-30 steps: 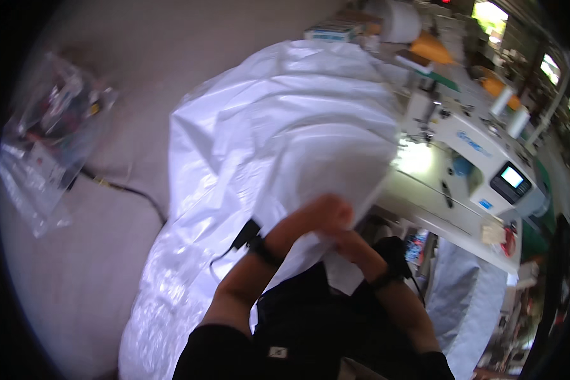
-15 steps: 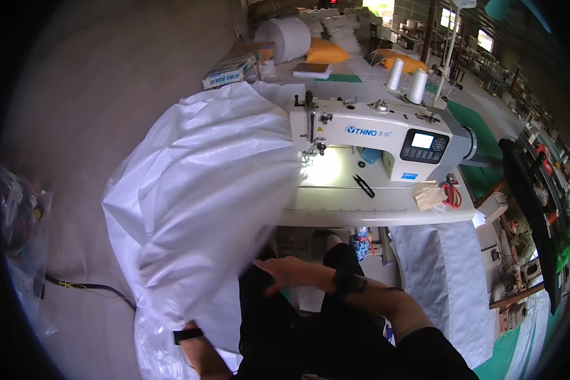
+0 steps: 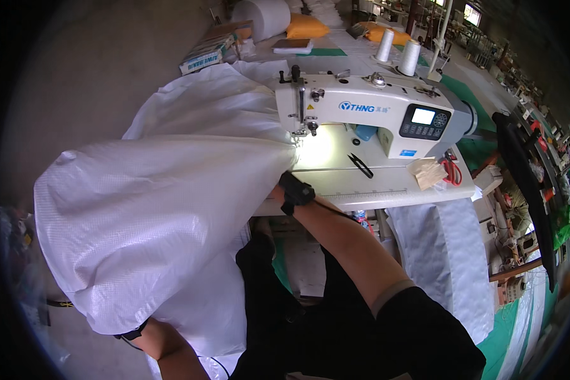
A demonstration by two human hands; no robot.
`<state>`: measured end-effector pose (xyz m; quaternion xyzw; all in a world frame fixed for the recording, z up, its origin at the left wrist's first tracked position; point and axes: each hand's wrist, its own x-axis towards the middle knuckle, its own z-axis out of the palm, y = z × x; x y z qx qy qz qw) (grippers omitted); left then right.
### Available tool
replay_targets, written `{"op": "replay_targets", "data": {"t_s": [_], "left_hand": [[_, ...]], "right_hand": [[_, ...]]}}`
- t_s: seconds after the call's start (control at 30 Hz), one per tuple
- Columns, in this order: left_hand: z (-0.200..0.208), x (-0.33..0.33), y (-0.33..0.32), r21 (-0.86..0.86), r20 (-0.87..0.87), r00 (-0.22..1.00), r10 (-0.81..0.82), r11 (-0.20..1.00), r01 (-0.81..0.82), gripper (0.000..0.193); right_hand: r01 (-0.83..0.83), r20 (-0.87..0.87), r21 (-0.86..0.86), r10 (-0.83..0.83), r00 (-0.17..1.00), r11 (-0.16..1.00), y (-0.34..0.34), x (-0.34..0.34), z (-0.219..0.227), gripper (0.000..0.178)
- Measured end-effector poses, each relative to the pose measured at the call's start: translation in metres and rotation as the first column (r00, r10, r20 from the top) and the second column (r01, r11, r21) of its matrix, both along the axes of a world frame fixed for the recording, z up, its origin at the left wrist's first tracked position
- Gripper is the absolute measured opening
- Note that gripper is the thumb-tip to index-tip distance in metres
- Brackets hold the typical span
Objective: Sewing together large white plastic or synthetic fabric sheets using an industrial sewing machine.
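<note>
landmark: the white sewing machine [image 3: 361,104], seated on the white desk [image 3: 326,180]; its lamp is lit at the needle end.

the white woven sheet [image 3: 145,215] lies to the left of the machine. its narrow end reaches the lit needle area; the rest billows out leftward and hangs down in front of the machine, toward the person.

right grip [image 3: 277,192]: just in front of the machine's needle end, at the lower edge of the sheet. only a sliver shows beside the black wrist device [image 3: 296,190]. the sheet covers the fingers, so it cannot be told whether they are wide, narrow or holding cloth.

left grip: well to the left of the machine and nearer the person, covered by the bulging lower-left part of the sheet. the left forearm [image 3: 163,347] enters there; finger position cannot be told.

other items: the black snips [image 3: 361,166] lie in front of the machine's arm. the beige piece [image 3: 427,173] and the red-handled scissors [image 3: 451,171] lie side by side in front of the machine's right end. two white thread cones [image 3: 410,58] stand behind the machine.
</note>
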<state>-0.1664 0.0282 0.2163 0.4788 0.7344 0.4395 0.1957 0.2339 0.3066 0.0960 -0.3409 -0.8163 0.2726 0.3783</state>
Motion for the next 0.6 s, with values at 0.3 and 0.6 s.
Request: {"op": "replay_targets", "data": {"t_s": [0.3,0.6], "left_hand": [[0.016,-0.114,0.06,-0.014,-0.267,0.952,0.153,0.987,-0.162,0.027],[-0.005,-0.114,0.097,0.05,-0.624,0.744,0.237,0.963,-0.264,0.028]], "right_hand": [[-0.006,0.294,0.166,-0.044,0.955,0.986,-0.006,-0.042,0.0,0.023],[-0.041,0.419,0.302,-0.094,0.903,0.952,-0.169,0.151,0.067,0.023]]}}
